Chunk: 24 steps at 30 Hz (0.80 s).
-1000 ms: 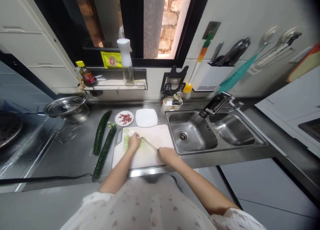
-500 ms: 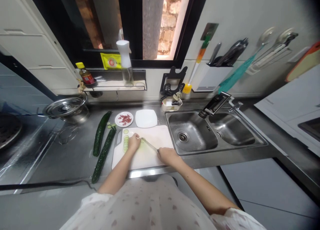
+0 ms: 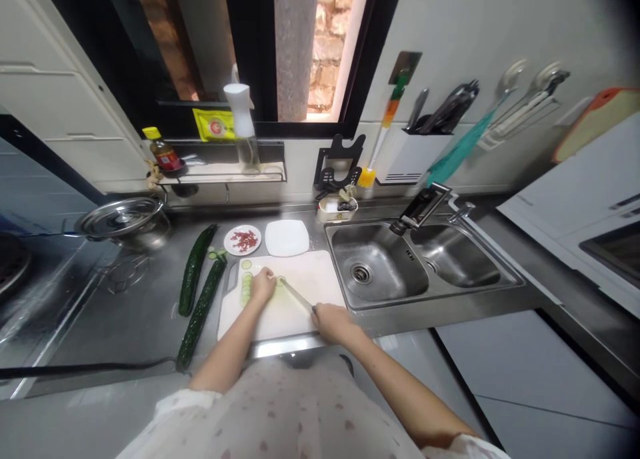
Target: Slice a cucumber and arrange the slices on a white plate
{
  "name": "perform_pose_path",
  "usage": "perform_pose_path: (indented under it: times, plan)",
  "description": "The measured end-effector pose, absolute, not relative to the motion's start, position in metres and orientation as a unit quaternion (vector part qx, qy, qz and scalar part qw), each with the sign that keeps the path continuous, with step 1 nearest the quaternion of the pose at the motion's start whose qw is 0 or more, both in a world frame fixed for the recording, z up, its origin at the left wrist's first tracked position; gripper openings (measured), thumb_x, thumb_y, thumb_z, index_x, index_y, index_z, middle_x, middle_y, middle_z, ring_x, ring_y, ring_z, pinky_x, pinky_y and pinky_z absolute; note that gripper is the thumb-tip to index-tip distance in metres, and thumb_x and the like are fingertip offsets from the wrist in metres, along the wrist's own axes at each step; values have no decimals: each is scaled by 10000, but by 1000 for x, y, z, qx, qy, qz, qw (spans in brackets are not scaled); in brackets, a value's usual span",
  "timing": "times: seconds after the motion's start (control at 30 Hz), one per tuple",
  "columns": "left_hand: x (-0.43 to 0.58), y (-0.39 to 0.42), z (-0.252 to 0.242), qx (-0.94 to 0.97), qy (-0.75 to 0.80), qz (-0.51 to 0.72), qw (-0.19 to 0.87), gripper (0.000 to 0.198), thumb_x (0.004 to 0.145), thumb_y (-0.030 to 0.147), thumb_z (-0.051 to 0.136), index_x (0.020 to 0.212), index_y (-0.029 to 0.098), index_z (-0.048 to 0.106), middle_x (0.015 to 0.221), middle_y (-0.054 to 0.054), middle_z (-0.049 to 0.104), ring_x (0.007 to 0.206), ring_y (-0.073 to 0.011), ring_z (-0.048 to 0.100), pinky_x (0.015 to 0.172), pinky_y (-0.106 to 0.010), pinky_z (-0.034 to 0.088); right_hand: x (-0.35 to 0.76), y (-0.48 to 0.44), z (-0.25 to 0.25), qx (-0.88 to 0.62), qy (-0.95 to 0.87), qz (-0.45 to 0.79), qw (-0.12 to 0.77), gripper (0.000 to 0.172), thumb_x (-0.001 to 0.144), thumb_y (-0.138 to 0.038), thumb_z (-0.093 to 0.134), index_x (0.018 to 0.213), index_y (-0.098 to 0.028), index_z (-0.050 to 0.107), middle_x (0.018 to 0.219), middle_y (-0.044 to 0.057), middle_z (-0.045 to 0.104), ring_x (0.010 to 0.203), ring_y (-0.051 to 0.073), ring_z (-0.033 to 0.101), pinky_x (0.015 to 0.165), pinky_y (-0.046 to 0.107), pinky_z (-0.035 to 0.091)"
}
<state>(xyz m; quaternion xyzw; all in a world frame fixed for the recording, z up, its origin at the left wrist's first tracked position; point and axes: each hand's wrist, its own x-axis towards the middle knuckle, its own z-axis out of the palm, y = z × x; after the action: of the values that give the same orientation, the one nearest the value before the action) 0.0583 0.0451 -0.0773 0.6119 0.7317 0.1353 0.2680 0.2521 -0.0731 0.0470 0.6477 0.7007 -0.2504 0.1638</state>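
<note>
My right hand (image 3: 333,322) is closed round the handle of a kitchen knife (image 3: 299,296), whose blade points left and away from me over the white cutting board (image 3: 295,322). The knife tip is at a pale green cucumber slice (image 3: 280,281). Beside that slice, the fingers of my left hand (image 3: 263,287) are curled and pressed down at its edge; the hand hides part of what lies under it. A row of overlapping cucumber slices (image 3: 246,287) runs along the board's left side. Two whole-looking dark green cucumbers (image 3: 196,272) lie left of the board, one with cut pieces by its far end.
Behind the board are a plate of chopped red bits (image 3: 243,240) and a square white plate (image 3: 287,238). A double steel sink (image 3: 380,262) is to the right. A lidded pot (image 3: 127,222) stands at the back left, near a wire rack (image 3: 129,272).
The whole view has shifted slightly left. The knife has drawn a little back towards me relative to the board. My left hand stays in about the same place by the slice.
</note>
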Motion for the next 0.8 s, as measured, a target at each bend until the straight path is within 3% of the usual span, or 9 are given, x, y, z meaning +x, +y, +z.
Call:
perform_pose_path:
  times: [0.3, 0.47, 0.8]
  plan:
    - [59, 37, -73, 624, 720, 152, 265, 180, 827, 229, 556, 995, 204, 617, 870, -58, 695, 869, -209, 645, 741, -267, 429, 273, -85, 53, 656, 690, -264, 154, 332, 933, -346, 418, 1048, -161, 668, 1074, 145, 692, 986, 255, 654, 742, 292, 444]
    - [59, 30, -75, 635, 705, 167, 267, 243, 827, 210, 561, 1062, 184, 614, 920, -63, 687, 891, -199, 634, 787, -270, 442, 276, -89, 53, 699, 651, -284, 84, 382, 966, -437, 371, 1065, -185, 641, 1063, 109, 695, 972, 209, 646, 699, 240, 397]
    - [59, 20, -85, 702, 653, 178, 220, 299, 866, 219, 508, 1131, 172, 639, 1075, -114, 631, 1080, -230, 572, 935, -311, 421, 271, -89, 12, 788, 569, -231, 40, 460, 991, -436, 261, 1120, -165, 608, 1062, 142, 696, 1017, 219, 644, 784, 273, 424]
